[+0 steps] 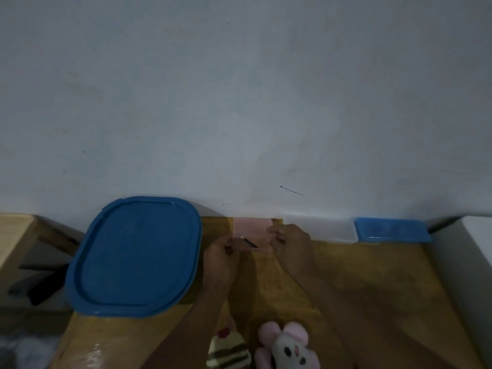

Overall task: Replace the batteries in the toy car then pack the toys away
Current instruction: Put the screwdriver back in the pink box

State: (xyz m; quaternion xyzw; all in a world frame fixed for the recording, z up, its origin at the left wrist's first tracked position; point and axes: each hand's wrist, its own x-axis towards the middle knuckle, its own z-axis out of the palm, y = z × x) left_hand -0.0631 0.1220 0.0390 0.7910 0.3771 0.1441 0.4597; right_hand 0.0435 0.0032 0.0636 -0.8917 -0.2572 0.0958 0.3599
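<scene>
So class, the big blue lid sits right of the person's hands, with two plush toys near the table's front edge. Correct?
No. The head view shows the big blue lid to the left of the left hand and right hand, not the right. The plush cake and plush mouse lie near the front edge of the table.

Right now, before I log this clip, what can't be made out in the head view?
All head view, dim:
The pink thing between left hand and right hand: blurred, unidentifiable.
The thin dark tool: whose grip holds it is unclear.
The plush mouse and plush cake: cut by bottom edge.
The blue-lidded box: lid hides contents.
</scene>
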